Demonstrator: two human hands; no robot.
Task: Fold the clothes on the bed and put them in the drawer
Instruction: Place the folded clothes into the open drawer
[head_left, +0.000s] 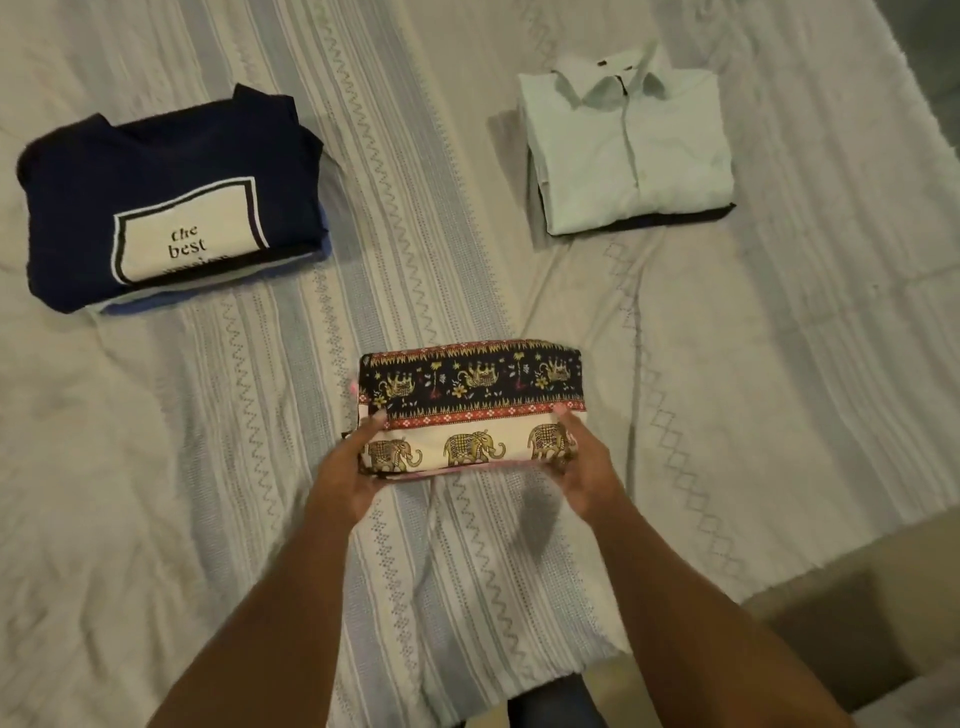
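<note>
You've got the folded elephant-print cloth (475, 402) long side running left-right, black half away from you; your left hand (350, 470) and right hand (589, 470) each grip an end.

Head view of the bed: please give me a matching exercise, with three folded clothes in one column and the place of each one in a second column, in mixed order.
Things
1. navy T-shirt
2. white collared shirt
3. elephant-print cloth

Places
A. held between the left hand and the right hand, near the person
B. far right on the bed, lying on a dark garment
C. far left, lying on a blue garment

Pairs: 1-C; 2-B; 3-A
</note>
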